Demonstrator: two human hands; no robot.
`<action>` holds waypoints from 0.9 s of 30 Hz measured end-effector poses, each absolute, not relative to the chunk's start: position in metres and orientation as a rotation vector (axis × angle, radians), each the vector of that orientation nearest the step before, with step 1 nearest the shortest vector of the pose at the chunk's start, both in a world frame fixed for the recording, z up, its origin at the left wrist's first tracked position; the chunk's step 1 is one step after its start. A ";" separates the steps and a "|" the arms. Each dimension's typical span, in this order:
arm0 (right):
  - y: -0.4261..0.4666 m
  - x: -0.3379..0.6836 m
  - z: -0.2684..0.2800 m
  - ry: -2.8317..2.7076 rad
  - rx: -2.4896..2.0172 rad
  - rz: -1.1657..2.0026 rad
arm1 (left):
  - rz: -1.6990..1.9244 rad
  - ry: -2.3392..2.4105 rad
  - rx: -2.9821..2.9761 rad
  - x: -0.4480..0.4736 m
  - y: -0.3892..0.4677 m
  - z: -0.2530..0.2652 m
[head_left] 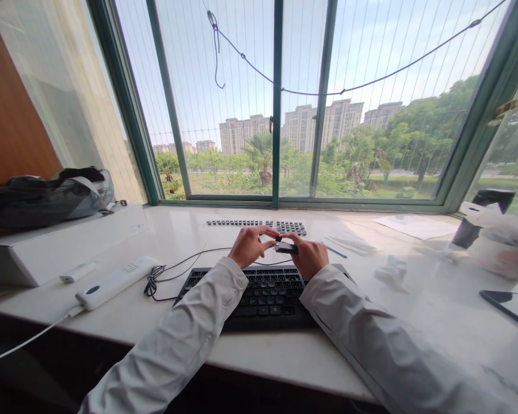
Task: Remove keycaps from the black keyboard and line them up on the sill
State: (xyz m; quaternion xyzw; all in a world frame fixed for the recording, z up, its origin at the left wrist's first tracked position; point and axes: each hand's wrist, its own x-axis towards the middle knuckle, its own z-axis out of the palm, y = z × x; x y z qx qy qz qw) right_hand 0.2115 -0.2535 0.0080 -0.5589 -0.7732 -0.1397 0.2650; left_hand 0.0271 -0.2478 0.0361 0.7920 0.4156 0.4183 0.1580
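My left hand [250, 245] and my right hand [309, 256] meet above the far edge of a black keyboard [259, 296] on a white windowsill counter [185, 230]. Between them is a small dark object [285, 248] with a pale face. My right hand grips it, and my left fingers pinch at its left end. What the object is cannot be made out. Rows of loose black keycaps [255, 225] lie laid out just beyond the hands. The keyboard's black cable [164, 273] coils to the left. Both arms wear white sleeves.
A white power strip [114, 283] and a small white stick [77, 272] lie at left, by a white box [47, 247] with a dark bag [38, 198] on top. Papers [416, 225], a blue pen [334, 250], a bagged item [503, 241] and a phone [509, 306] sit right.
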 end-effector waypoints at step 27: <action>-0.250 0.212 0.012 -2.084 -1.677 -0.188 | 1.024 1.570 2.265 0.006 -0.227 0.023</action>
